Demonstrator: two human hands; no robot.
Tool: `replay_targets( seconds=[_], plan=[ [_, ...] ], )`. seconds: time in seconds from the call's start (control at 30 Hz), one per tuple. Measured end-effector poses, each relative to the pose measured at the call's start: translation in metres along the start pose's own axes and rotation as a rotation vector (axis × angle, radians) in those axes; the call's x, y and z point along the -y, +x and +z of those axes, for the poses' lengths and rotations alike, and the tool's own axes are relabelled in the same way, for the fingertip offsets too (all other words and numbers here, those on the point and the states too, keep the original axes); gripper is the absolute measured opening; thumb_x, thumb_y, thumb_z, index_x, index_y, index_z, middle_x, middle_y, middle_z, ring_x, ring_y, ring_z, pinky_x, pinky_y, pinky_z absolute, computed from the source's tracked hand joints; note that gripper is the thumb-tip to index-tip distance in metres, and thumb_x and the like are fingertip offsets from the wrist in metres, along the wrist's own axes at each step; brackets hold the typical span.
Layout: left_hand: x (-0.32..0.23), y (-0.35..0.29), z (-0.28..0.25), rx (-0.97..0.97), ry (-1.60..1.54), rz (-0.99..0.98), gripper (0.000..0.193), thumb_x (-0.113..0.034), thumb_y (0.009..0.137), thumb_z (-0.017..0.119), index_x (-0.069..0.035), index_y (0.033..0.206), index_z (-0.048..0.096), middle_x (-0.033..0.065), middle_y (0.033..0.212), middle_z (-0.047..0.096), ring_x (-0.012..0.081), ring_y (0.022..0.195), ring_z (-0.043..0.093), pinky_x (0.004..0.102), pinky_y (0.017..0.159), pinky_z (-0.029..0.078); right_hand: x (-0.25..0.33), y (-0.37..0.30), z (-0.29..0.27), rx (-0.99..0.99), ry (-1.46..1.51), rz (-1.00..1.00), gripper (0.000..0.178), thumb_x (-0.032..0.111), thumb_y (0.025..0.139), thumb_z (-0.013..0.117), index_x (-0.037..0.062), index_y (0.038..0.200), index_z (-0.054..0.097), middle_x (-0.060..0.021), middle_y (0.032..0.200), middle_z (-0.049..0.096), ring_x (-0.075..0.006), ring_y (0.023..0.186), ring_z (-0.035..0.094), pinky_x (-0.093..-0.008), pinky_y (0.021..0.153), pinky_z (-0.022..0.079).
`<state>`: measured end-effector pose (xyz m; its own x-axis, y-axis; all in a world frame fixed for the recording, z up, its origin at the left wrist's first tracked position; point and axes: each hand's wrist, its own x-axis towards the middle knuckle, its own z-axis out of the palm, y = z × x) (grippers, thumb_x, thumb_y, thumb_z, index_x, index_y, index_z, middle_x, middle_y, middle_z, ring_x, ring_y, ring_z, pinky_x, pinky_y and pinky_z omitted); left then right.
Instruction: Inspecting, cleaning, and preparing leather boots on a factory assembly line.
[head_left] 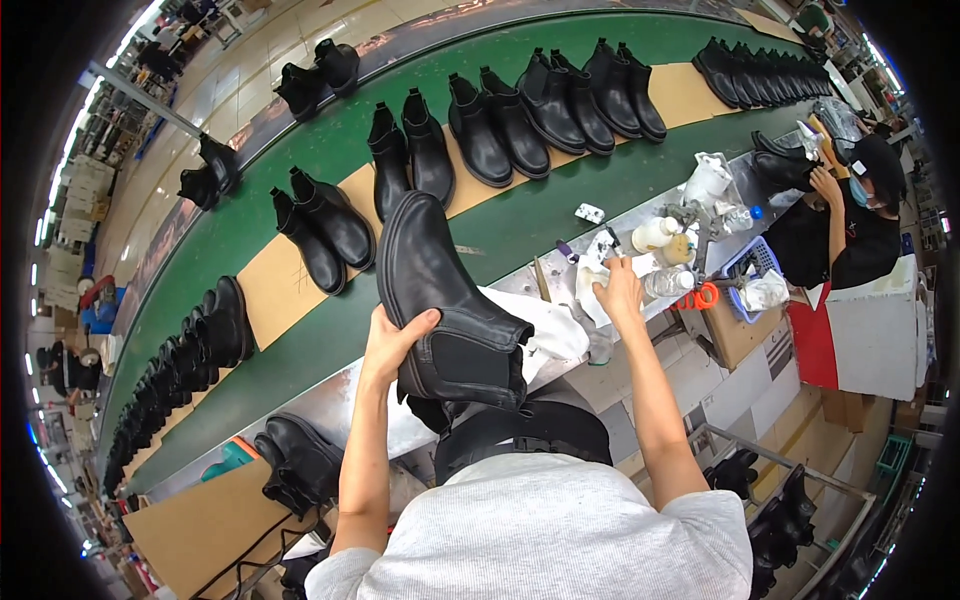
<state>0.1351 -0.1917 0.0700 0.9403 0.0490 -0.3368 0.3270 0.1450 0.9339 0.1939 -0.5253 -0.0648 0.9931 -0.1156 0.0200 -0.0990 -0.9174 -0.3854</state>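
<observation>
From where I stand, a long green table (500,238) runs in front of the worker, with pairs of black boots (480,135) lined up on it. One black ankle boot (425,275) is held at the table's near edge, toe pointing across it. The left hand (392,345) is wrapped tight round that boot, thumb pressed on its side. The right hand (619,290), fingers half curled, is at white cloth (588,288) along the table's near side; I can't tell whether it grips any. A white bottle (655,234) stands along that side too.

Brown cardboard (282,312) bearing black boots (482,138) lies along the green bench (232,238)
</observation>
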Motion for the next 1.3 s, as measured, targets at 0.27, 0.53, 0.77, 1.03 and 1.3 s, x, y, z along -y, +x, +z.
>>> replay_targets(
  seconds=[0.27, 0.53, 0.77, 1.03, 1.3],
  plan=[
    [0.007, 0.004, 0.006, -0.068, 0.112, -0.077, 0.055, -0.019, 0.066, 0.078, 0.009, 0.104, 0.052, 0.0134, 0.094, 0.061, 0.0178, 0.081, 0.06, 0.029, 0.073, 0.049, -0.027, -0.008, 0.008, -0.239, 0.282, -0.058, 0.023, 0.003, 0.076, 0.051, 0.0058, 0.096, 0.061, -0.0171, 0.085, 0.058, -0.0361, 0.077, 0.057, -0.0411, 0.067, 0.046],
    [0.012, -0.002, 0.007, -0.011, -0.009, -0.077, 0.047, -0.013, 0.069, 0.074, 0.007, 0.106, 0.052, 0.0123, 0.095, 0.062, 0.0178, 0.083, 0.061, 0.0299, 0.075, 0.049, -0.029, -0.002, -0.022, -0.138, 1.479, 0.195, 0.02, 0.004, 0.083, 0.051, 0.0022, 0.1, 0.06, -0.0044, 0.084, 0.059, -0.0157, 0.079, 0.056, -0.0309, 0.074, 0.046],
    [0.007, -0.001, 0.021, -0.007, -0.009, -0.102, 0.051, -0.016, 0.067, 0.076, 0.008, 0.105, 0.051, 0.014, 0.094, 0.061, 0.019, 0.081, 0.061, 0.0297, 0.074, 0.05, -0.077, 0.073, -0.015, -0.498, 1.695, 0.599, 0.019, 0.022, 0.085, 0.058, 0.0091, 0.099, 0.054, -0.0037, 0.079, 0.055, -0.0152, 0.062, 0.057, -0.0286, 0.048, 0.048],
    [-0.003, -0.004, 0.023, -0.033, 0.032, -0.057, 0.053, -0.017, 0.066, 0.077, 0.01, 0.105, 0.052, 0.0128, 0.094, 0.061, 0.0176, 0.081, 0.06, 0.0285, 0.074, 0.049, -0.04, 0.048, -0.022, -0.418, 0.957, 0.06, 0.037, 0.005, 0.086, 0.048, 0.0014, 0.123, 0.044, -0.0126, 0.109, 0.055, -0.0196, 0.089, 0.058, -0.0272, 0.08, 0.043],
    [-0.008, 0.004, 0.016, 0.073, 0.064, -0.03, 0.053, -0.018, 0.065, 0.079, 0.008, 0.103, 0.054, 0.0121, 0.094, 0.062, 0.0166, 0.08, 0.061, 0.0282, 0.074, 0.05, -0.023, 0.027, -0.057, -0.756, 0.282, -0.447, 0.056, -0.015, 0.07, 0.051, -0.0023, 0.124, 0.04, -0.0201, 0.12, 0.047, -0.0399, 0.108, 0.046, -0.0425, 0.095, 0.036]
  ],
)
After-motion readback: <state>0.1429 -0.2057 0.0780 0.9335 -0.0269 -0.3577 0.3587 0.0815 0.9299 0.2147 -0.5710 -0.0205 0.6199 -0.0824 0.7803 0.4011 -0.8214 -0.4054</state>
